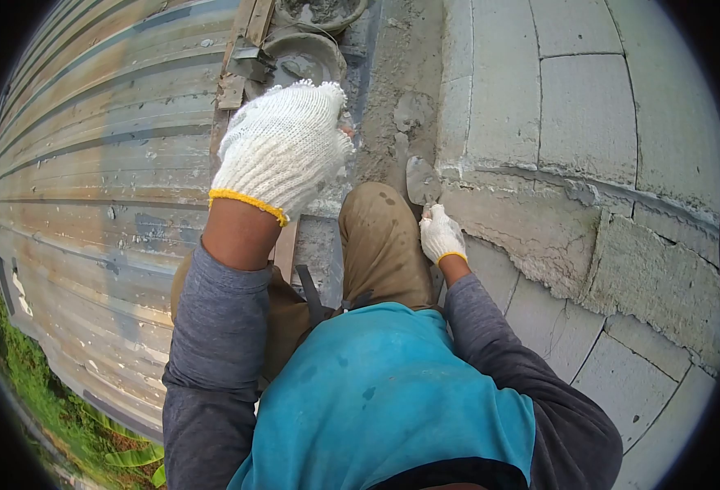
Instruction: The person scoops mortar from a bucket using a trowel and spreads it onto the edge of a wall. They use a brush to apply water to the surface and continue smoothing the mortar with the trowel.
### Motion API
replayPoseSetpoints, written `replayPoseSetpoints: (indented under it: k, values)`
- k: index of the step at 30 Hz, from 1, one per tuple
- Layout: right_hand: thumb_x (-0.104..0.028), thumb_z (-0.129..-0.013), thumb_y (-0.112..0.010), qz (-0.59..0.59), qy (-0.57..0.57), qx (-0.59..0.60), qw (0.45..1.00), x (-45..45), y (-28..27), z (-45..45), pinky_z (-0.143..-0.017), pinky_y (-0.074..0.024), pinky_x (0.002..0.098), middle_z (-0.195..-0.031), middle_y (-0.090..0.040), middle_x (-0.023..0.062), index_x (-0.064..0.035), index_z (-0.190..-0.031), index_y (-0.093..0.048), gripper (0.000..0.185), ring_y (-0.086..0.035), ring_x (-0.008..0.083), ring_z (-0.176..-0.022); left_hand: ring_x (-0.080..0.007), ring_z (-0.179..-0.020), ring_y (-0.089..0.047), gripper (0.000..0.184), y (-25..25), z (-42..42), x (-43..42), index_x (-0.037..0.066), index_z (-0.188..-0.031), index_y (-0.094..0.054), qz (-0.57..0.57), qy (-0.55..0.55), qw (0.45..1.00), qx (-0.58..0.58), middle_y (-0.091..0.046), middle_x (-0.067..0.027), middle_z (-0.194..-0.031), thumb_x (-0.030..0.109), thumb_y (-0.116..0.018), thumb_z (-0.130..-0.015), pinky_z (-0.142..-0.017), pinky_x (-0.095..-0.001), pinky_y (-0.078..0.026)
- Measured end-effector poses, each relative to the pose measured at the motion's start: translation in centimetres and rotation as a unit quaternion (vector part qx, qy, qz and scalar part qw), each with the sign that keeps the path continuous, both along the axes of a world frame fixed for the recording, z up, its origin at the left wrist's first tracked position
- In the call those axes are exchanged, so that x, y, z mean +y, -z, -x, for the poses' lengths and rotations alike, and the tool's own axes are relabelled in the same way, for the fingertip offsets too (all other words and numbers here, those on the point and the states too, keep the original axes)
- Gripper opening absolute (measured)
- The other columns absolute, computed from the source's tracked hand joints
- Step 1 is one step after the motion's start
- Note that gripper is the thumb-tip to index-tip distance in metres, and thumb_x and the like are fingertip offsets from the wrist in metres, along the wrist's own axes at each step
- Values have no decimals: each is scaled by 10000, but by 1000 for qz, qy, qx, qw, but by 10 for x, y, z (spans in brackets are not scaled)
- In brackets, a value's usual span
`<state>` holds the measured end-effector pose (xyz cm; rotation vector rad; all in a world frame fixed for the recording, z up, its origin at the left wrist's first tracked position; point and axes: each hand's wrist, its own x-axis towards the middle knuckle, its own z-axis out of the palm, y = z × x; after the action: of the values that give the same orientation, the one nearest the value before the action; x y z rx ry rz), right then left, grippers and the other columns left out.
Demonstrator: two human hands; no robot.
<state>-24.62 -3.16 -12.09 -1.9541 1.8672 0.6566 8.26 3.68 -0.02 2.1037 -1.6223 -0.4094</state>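
My right hand (442, 234), in a white knit glove with a yellow cuff, is closed around the handle of a trowel (421, 180). The trowel's grey, mortar-smeared blade lies over the edge of the mortar strip (397, 135), close to the block wall. Raised nearer the camera, my left hand (282, 147) wears a matching glove and looks closed, its fingers curled away from view. Whatever it may hold is hidden behind the glove. Just beyond it in the picture is a bucket (307, 55) with wet grey mortar inside.
A second mortar bucket (319, 11) stands farther off, beside wooden boards (242, 57) and a small metal piece (254, 64). Corrugated metal sheeting (107, 204) spreads along the left. Light blocks (586, 114) and a rough mortar band (531, 229) fill the right side.
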Motion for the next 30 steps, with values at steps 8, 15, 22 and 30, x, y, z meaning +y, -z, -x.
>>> replayPoseSetpoints:
  k: [8, 15, 22, 30]
  values:
    - [-373, -949, -484, 6, -35, -66, 997, -53, 71, -11, -925, -477, 492, -1185, -634, 239, -166, -1314, -541, 424, -591, 450, -1100, -340, -827, -665, 234, 3, 0, -3, 62, -935, -659, -8, 9, 1000, 2, -673, -158, -861, 271, -670, -829, -730, -436, -525]
    - [-346, -917, -527, -24, -17, -7, 1000, -23, 27, 18, -910, -483, 483, -1160, -652, 221, -143, -1186, -623, 351, -610, 420, -1084, -340, -842, -664, 276, -5, -18, 1, 46, -966, -666, -45, -16, 999, 16, -680, -161, -871, 302, -658, -864, -761, -424, -523]
    - [-345, -879, -567, 16, -32, -37, 999, -39, -33, -33, -866, -484, 501, -1098, -660, 245, -72, -1099, -602, 352, -618, 442, -1027, -246, -871, -674, 362, -25, -71, 2, 32, -1048, -671, 24, -158, 985, 61, -706, -139, -923, 367, -633, -915, -796, -362, -514]
    - [-347, -887, -587, 131, -181, -119, 968, -145, -8, -186, -898, -494, 501, -1146, -629, 273, -117, -1247, -552, 429, -620, 419, -1072, -162, -935, -655, 337, -29, -71, -18, 74, -1235, -581, 458, -374, 702, 397, -657, -88, -1096, 262, -636, -961, -797, -272, -529]
